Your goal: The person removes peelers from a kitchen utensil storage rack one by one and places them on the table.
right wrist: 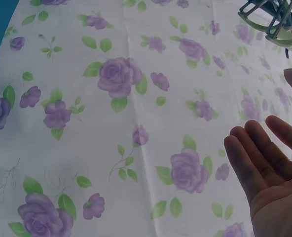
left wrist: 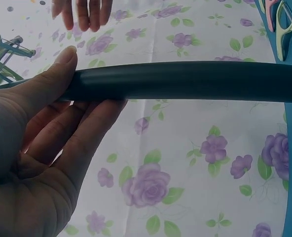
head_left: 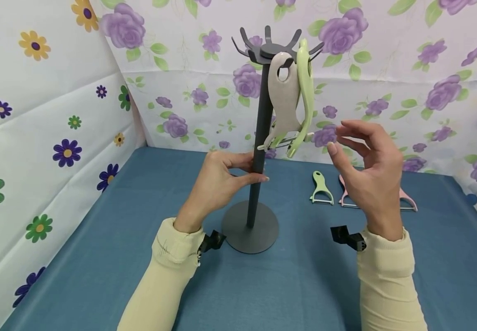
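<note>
Peelers (head_left: 294, 103) are hanging lengthwise just left of the slack-fingered, empty right hand (head_left: 368, 165), while the left hand (head_left: 217, 179) is gripping the stand pole (head_left: 261, 138).

Upright grey stand (head_left: 259, 151) holds two hanging peelers (head_left: 294, 105).

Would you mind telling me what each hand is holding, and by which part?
The left hand grips the grey rack by the middle of its upright pole. The right hand holds nothing, fingers relaxed.

Matt grey metal stand (head_left: 259, 151), smooth plastic peelers (head_left: 300, 99), blue cloth tabletop (head_left: 304, 285).
</note>
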The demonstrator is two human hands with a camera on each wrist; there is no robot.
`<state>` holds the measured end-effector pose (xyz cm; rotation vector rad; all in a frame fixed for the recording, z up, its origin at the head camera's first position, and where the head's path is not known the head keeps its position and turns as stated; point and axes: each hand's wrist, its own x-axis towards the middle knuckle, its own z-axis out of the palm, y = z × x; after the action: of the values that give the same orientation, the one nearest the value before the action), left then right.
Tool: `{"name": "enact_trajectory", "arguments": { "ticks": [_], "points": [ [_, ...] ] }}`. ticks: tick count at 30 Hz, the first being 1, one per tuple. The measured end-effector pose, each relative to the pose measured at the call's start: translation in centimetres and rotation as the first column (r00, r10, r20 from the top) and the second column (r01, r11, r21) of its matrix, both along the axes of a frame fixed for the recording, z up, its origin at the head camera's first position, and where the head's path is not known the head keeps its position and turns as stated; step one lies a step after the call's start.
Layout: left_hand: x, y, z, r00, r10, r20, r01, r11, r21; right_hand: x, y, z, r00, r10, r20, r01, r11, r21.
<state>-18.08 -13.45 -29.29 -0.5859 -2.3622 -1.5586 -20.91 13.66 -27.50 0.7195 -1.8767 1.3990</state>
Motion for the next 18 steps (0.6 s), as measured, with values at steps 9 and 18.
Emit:
{"name": "enact_trajectory", "arguments": {
  "ticks": [9,18],
  "points": [
    [0.0,-0.2,0.1,1.000,0.006,0.000,-0.006,1.000,-0.007,0.3,-1.1,0.2,0.995,0.090,-0.030,-0.090,0.996,0.020],
    [-0.1,0.0,0.1,1.000,-0.014,-0.012,0.014,1.000,-0.005,0.6,-1.4,0.2,0.996,0.089,-0.012,-0.089,0.995,0.040]
  ]
}}
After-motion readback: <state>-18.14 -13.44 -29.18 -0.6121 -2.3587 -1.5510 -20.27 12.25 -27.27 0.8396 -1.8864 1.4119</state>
